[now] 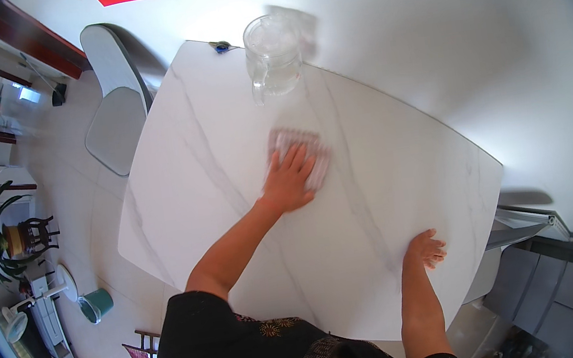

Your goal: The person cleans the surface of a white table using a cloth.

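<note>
On the white marble-patterned tabletop (203, 206), my left hand (291, 181) lies palm down over a pink-and-white striped cloth (298, 139), pressing it flat. Hand and cloth are slightly blurred, and part of the cloth is hidden under the palm. My right hand (428, 249) is by the table's right side with its fingers apart and holds nothing; whether it touches the top I cannot tell. Beyond the cloth, near the wall-side edge, a clear glass pitcher (274, 61) with a lid and handle stands upright.
A small dark-and-blue object (221, 47) lies at the table's far edge by the wall (407, 27). A grey chair (118, 114) stands at the left. On the floor are a green bin (98, 305), a white pedestal fan (65, 283) and a potted plant (13, 239).
</note>
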Demonstrator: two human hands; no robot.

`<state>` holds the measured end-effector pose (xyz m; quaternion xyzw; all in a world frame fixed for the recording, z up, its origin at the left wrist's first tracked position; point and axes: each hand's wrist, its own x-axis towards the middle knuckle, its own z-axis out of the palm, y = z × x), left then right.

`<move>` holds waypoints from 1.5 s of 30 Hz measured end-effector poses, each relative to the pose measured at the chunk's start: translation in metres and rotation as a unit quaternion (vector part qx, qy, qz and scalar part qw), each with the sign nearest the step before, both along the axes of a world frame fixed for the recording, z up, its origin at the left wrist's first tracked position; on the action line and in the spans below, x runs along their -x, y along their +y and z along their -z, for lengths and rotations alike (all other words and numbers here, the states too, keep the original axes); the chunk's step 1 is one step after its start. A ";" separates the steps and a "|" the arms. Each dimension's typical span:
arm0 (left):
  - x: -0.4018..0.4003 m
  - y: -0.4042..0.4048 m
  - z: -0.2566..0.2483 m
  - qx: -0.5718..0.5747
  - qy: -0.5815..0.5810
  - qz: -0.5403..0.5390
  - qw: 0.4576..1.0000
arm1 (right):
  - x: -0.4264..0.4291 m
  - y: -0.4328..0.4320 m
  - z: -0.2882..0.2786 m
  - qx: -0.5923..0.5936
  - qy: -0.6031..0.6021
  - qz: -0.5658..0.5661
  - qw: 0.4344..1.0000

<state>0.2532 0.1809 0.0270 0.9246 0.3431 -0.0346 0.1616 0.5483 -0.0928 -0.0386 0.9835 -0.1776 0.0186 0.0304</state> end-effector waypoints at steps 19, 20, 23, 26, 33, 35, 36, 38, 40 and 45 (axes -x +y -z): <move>-0.119 0.092 0.019 -0.071 -0.057 -0.032 0.995 | 0.002 0.002 0.001 0.025 -0.032 -0.015 0.999; -0.117 0.096 0.021 -0.075 -0.051 -0.042 0.995 | 0.004 0.005 -0.008 0.016 -0.008 -0.010 1.000; -0.105 0.080 0.019 -0.055 -0.034 -0.006 0.998 | -0.001 0.000 -0.002 0.045 -0.043 0.000 0.998; -0.041 0.041 0.015 -0.023 -0.041 0.007 0.999 | -0.001 -0.004 0.004 0.071 -0.073 -0.002 0.995; 0.134 0.056 0.026 -0.053 0.002 -0.202 0.978 | 0.001 0.000 -0.006 0.039 -0.027 -0.002 0.999; 0.154 0.095 0.029 -0.083 0.000 -0.262 0.961 | 0.003 0.000 -0.008 0.038 -0.036 -0.002 0.999; 0.162 0.118 0.036 -0.102 0.000 -0.293 0.951 | 0.002 -0.001 -0.003 0.058 -0.055 -0.006 0.997; 0.168 0.158 0.034 -0.082 0.027 -0.333 0.939 | 0.005 0.003 -0.014 0.049 -0.012 -0.016 0.999; 0.163 0.192 0.033 -0.094 0.040 -0.344 0.933 | 0.010 0.005 -0.017 0.044 0.013 -0.024 0.999; 0.134 0.263 0.043 -0.099 0.047 -0.372 0.922 | 0.004 -0.008 -0.004 0.049 0.004 -0.032 0.998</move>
